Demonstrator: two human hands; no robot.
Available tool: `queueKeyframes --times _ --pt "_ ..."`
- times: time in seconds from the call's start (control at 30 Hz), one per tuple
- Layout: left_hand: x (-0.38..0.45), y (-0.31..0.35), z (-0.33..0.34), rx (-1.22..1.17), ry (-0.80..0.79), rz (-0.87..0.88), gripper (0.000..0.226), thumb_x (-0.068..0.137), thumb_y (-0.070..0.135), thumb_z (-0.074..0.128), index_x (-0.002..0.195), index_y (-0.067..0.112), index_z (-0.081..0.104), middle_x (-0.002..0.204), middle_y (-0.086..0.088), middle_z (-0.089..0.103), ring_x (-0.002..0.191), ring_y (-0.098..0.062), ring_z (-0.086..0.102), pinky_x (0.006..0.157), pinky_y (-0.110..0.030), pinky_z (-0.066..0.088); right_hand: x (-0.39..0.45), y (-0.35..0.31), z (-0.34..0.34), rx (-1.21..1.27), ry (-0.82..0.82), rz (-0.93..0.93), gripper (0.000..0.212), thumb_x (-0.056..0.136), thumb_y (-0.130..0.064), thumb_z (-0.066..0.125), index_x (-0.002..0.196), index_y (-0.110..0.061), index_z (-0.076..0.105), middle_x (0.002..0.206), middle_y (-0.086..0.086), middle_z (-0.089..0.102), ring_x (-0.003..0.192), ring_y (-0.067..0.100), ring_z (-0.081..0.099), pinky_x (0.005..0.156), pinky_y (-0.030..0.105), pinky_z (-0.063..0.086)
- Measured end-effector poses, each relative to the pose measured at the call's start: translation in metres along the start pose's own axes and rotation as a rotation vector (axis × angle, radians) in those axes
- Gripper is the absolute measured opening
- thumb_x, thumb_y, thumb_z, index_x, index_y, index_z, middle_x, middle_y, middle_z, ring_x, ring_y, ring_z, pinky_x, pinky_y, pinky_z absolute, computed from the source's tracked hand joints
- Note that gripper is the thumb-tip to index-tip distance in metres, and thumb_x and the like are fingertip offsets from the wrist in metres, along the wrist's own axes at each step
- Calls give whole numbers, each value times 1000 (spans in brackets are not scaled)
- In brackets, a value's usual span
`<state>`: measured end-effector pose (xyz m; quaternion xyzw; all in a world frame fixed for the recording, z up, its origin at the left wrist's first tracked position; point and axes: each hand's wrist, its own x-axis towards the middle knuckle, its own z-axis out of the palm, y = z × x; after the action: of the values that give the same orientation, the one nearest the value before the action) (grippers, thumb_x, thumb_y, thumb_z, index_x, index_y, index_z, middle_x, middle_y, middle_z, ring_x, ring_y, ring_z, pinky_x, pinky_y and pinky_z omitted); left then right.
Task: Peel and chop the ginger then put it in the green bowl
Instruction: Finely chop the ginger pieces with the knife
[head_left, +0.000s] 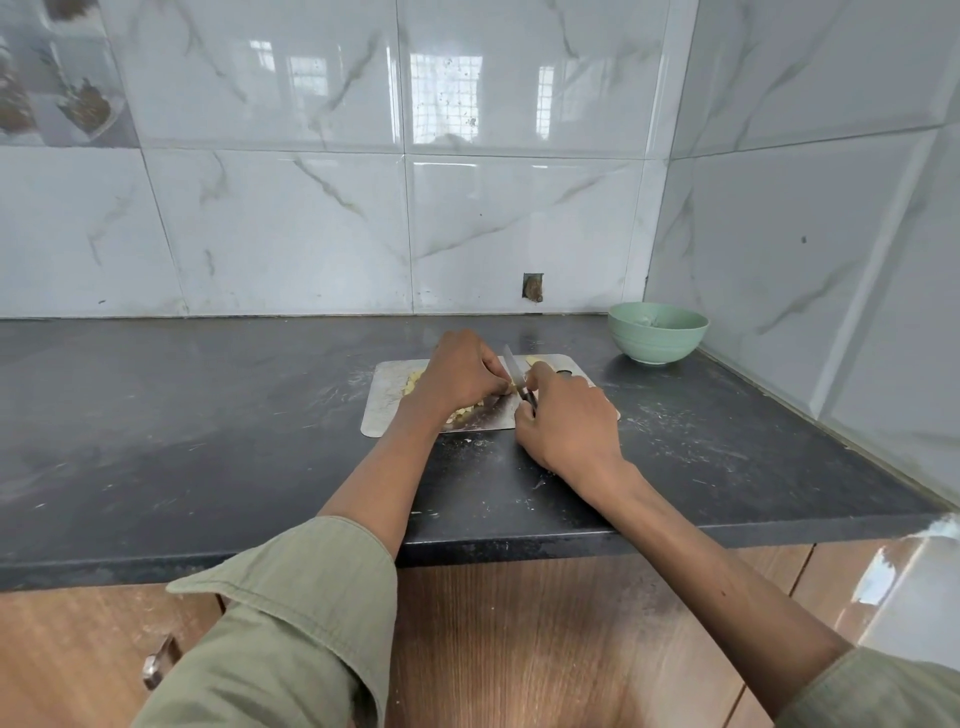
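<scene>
The steel cutting board (382, 410) lies flat on the black counter (208, 415), with its long side running from 9 to 3 o'clock. Both hands work over the board.

Left hand (460, 374): positioned over the middle of the board, knuckles up. The fingers are curled down, and the grip is closed on a piece of ginger (511, 388) at the fingertips, pinning it against the board. The piece is mostly hidden under the hand.

Right hand (569, 423): positioned at 4 o'clock from the left hand, over the near right part of the board. Its grip is clamped around the dark handle of a small knife (516, 375). The blade points away from the person toward 11 o'clock and stands just beside the left fingertips. Whether the edge touches the ginger cannot be told.

Chopped ginger pieces (413, 384), pale yellow, lie on the board at 9 o'clock from the left hand, and more show at 6 o'clock below the left wrist. Another pale piece (535, 359) sits at the far edge of the board, at 12 o'clock from the right hand.

The green bowl (657, 332) stands upright on the counter at 2 o'clock from the board, apart from it, in the corner formed by the tiled walls (291, 218). Its contents cannot be made out.

Pale scraps and scuff marks are scattered over the counter around the board. Both forearms are bare below rolled olive-green sleeves (311, 597). Wooden cabinet fronts (519, 649) show below the counter edge, with a metal handle (158, 662) at 7 o'clock.
</scene>
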<state>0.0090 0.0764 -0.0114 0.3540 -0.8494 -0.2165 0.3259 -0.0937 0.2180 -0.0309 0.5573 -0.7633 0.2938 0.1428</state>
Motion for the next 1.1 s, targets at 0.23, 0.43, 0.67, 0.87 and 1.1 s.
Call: queueKeyframes --times 0.23,0.43,0.67,0.87,1.1 --pt "1 -1 2 6 11 -1 9 71 10 89 69 16 83 60 2 73 58 -6 70 63 -19 55 2 -2 0 -23 -25 -8 17 94 -26 52 108 -17 57 105 12 65 104 35 56 71 37 34" --pt "0 0 3 0 33 -9 9 69 11 90 69 16 83 61 3 73 57 -4 69 60 -18 53 8 -4 1 -23 -64 -2 16 93 -25 54 107 -18 58 105 11 67 104 35 58 72 38 39" --pt "0 2 5 17 29 -16 8 69 12 89 67 16 82 59 4 73 50 4 61 61 -17 48 2 1 0 5 -49 26 20 90 -27 56 108 -23 60 105 8 66 106 31 58 72 36 36" --pt "-1 1 -2 51 8 -2 7 73 11 82 68 15 82 61 5 73 62 -7 71 61 -29 61 7 -2 1 13 -66 28 21 91 -27 56 110 -21 60 103 8 68 105 32 59 73 36 41" --pt "1 1 3 26 7 -14 8 69 13 89 68 17 82 59 2 73 54 -3 67 55 -22 55 6 -1 0 19 -65 19 19 91 -25 55 109 -21 61 103 8 67 106 32 58 71 35 36"
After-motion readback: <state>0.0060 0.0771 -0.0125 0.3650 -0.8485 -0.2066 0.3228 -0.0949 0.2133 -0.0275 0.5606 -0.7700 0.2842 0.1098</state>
